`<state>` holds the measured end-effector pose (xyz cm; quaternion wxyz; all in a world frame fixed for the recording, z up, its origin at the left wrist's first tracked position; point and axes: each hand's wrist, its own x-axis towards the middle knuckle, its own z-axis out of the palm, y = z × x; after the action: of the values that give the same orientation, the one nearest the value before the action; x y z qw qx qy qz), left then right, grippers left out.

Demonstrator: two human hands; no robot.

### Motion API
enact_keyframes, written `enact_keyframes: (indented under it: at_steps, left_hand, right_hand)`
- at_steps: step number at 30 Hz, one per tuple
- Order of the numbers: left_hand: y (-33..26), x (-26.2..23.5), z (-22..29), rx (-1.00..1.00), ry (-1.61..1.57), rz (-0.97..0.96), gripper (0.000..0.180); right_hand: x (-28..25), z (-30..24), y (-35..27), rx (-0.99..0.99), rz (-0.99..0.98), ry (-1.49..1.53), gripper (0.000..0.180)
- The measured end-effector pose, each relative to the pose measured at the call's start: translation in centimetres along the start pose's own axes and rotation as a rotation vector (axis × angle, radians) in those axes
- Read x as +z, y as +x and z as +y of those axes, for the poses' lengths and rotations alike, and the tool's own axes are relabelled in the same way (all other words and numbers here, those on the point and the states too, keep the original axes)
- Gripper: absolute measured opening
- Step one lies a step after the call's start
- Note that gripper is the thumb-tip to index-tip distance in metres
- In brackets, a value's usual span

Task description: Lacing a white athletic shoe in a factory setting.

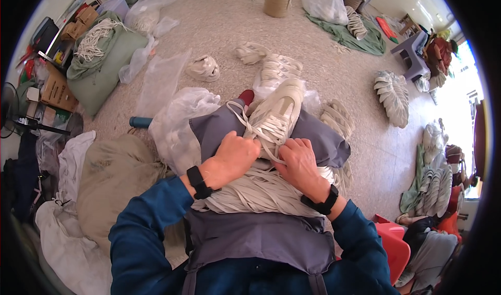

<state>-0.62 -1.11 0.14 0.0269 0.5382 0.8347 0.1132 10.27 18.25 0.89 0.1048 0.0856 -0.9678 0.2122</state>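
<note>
A cream-white lace-up sneaker [279, 109] rests on my lap, toe pointing away from me. Its pale shoelace [266, 133] crosses the tongue, and a loose loop hangs at the left side. My left hand [235, 151] is closed against the left of the shoe's opening; its fingertips are hidden, so what it grips cannot be made out. At the right of the opening, my right hand [298, 162] pinches the shoelace between thumb and fingers. Beneath my wrists, a thick bundle of pale laces [261, 193] lies across my grey apron [255, 237].
Pale shoes [203, 68] lie on the floor ahead, with a strung stack of shoes [391, 99] to the right. Clear plastic bags [182, 122] and a green sack [102, 70] are at left. A red stool [391, 245] stands close on my right. Other people sit farther off.
</note>
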Motion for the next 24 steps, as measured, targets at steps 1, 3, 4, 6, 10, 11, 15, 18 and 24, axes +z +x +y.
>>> enact_keyframes:
  at_steps: [1, 3, 4, 6, 10, 11, 15, 18, 24]
  left_hand:
    - [-0.6, -0.2, -0.3, 0.002, 0.003, -0.002, 0.005]
    - [-2.2, -1.8, -0.9, -0.094, -0.152, -0.018, 0.004]
    - [-3.4, -2.6, -1.4, -0.136, -0.161, -0.034, 0.005]
    - [-6.3, -4.4, -2.9, -0.263, -0.161, -0.063, 0.006]
    - [-12.4, -6.0, -5.0, -0.460, -0.242, -0.050, 0.009]
    - [-13.8, -6.4, -5.2, -0.537, -0.226, -0.092, 0.008]
    - [-16.2, -6.8, -4.3, -0.612, -0.210, -0.141, 0.009]
    - [-14.5, -8.9, -3.3, -0.585, -0.434, -0.335, 0.012]
    - [-6.8, -6.5, -1.4, -0.421, -0.648, -0.044, 0.024]
  right_hand:
    - [-0.1, 0.0, 0.0, 0.007, -0.005, 0.004, 0.025]
    - [0.0, 0.2, -0.3, 0.020, -0.008, 0.014, 0.025]
    - [0.0, 0.4, -0.4, 0.034, 0.000, 0.018, 0.024]
    - [0.1, 0.4, -0.4, 0.043, 0.012, 0.031, 0.024]
    - [0.2, 0.7, -0.5, 0.040, 0.057, 0.102, 0.026]
    - [0.3, 0.7, -0.4, 0.035, 0.063, 0.129, 0.027]
    - [0.1, 0.8, -0.6, 0.065, 0.034, 0.157, 0.027]
    - [0.0, 1.3, -1.1, 0.111, 0.051, 0.259, 0.028]
    - [-0.4, 1.3, -1.3, 0.168, 0.080, 0.420, 0.033]
